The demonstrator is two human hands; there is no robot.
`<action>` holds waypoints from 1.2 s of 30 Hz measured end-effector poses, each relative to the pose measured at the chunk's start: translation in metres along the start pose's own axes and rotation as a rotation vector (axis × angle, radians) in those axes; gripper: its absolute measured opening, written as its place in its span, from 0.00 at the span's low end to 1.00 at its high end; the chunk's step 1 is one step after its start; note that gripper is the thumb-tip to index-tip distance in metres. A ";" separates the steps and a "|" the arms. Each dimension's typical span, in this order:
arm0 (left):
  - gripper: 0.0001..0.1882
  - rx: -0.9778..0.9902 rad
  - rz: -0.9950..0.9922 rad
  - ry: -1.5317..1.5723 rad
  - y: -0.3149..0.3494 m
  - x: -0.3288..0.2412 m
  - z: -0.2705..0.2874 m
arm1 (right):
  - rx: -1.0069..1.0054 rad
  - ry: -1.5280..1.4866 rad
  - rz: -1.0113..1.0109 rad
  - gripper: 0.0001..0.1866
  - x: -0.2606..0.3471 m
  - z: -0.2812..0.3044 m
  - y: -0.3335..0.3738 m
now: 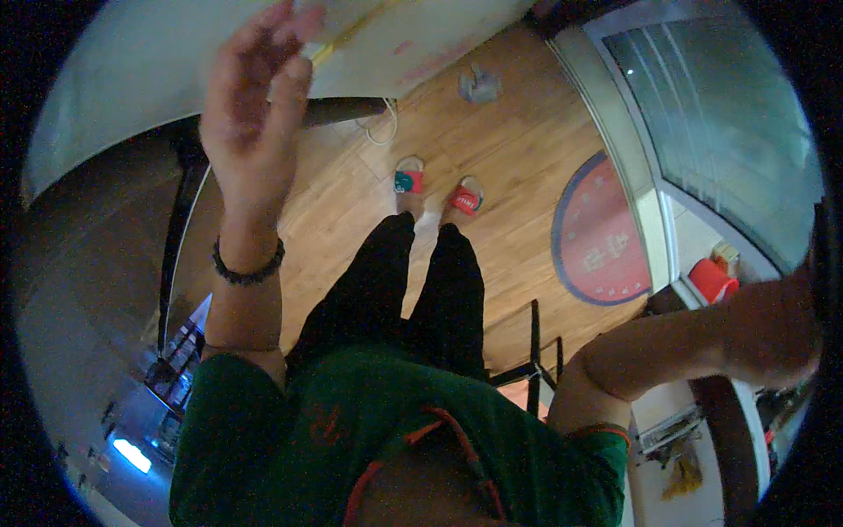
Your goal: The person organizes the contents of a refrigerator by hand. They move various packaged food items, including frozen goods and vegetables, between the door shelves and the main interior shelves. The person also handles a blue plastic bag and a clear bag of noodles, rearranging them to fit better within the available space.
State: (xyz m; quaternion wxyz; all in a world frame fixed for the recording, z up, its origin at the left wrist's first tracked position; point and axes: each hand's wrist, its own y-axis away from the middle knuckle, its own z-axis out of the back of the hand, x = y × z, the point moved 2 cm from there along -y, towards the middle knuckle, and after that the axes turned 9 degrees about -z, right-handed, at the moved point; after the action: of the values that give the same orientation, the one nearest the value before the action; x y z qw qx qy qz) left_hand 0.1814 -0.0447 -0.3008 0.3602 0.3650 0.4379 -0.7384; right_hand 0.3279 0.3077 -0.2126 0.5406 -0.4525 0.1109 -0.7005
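While the left hand [256, 101] is hovering loosely spread, a red object [713, 281] is lying left of the right hand [774, 332], grip unclear.

pale characters [606, 253] on the red mat [587, 211] and lettering [466, 200] on a slipper [471, 188] are too blurred to read.

A green, red-trimmed top [378, 395] is worn, with black trousers [364, 285], a dark bracelet [248, 277] and red-and-green slippers [410, 181].

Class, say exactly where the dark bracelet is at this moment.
In the head view, the dark bracelet sits left of centre, around the person's wrist, just below the left hand in the picture.
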 end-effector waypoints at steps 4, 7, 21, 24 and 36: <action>0.21 0.369 0.186 -0.055 0.077 0.059 -0.047 | 0.014 -0.060 -0.356 0.11 -0.081 -0.088 0.083; 0.20 0.723 0.411 -0.162 0.161 0.103 -0.072 | 0.171 -0.392 -0.795 0.10 -0.152 -0.196 0.182; 0.19 1.106 0.788 0.058 0.391 0.204 -0.060 | 1.073 0.202 -0.451 0.27 -0.304 -0.561 0.501; 0.20 1.084 0.741 0.034 0.343 0.197 -0.060 | 1.180 0.375 -0.355 0.27 -0.301 -0.599 0.508; 0.18 1.098 0.711 -0.128 0.317 0.204 -0.062 | 0.513 -0.588 -1.431 0.16 -0.255 -0.489 0.492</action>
State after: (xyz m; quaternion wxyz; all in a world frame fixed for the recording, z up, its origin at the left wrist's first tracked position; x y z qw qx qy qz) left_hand 0.3688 -0.1443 -0.6182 0.3689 0.5735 -0.1723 -0.7109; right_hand 0.2839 0.1710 -0.9377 0.0559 -0.4412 -0.5153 -0.7326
